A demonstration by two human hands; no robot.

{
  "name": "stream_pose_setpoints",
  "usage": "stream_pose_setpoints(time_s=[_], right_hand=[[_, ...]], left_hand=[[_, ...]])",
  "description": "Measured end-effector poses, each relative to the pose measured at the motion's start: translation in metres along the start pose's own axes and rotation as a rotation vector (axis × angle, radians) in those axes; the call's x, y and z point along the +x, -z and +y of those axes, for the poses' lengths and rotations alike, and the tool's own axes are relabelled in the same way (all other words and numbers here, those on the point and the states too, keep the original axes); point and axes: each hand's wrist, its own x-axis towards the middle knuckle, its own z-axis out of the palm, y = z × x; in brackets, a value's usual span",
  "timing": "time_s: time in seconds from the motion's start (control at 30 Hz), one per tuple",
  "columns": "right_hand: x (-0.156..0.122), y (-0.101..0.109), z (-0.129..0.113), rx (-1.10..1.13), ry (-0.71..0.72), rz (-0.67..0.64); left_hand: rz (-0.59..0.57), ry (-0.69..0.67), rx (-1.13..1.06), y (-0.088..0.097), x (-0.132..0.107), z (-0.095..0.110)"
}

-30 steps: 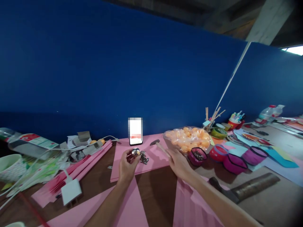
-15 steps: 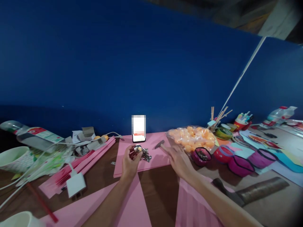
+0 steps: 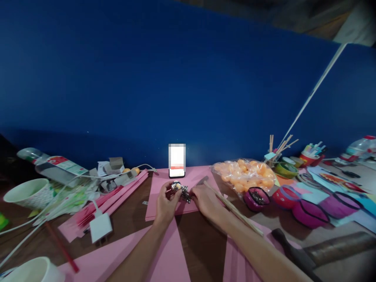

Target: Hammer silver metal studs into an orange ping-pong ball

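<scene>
My left hand (image 3: 167,204) pinches a ball (image 3: 176,185), part silver, a yellowish patch left bare. Loose studs (image 3: 185,195) lie between it and my right hand (image 3: 208,201), whose grip I can't tell.

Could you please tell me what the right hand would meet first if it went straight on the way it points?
Most likely the cluster of small, shiny, silver-coloured metal pieces just ahead of the right hand; depth is unclear, so the two may already touch.
</scene>
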Motion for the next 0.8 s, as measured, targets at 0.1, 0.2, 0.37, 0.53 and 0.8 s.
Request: stream_pose_setpoints(time_s=[0.1,0.2,0.37,0.53,0.8], right_hand=[[0.0,0.001,0.001,0.018,-0.006,0.012],[0.002,0.005,0.0,0.027,-0.037,0.005],[0.002,0.007,0.0,0.028,-0.077,-0.015],[0.001,-0.001,0.005,0.096,-0.024,0.122],[0.001,-0.02,0.004,0.421,0.065,0.314]], left_hand=[[-0.009,0.005,-0.006,0.0,0.0,-0.002],[-0.015,0.006,-0.001,-0.001,0.001,-0.005],[-0.031,-0.007,0.037,-0.002,0.001,-0.005],[-0.044,-0.01,0.057,-0.001,0.0,-0.005],[-0.082,-0.02,0.081,0.002,0.0,-0.008]])
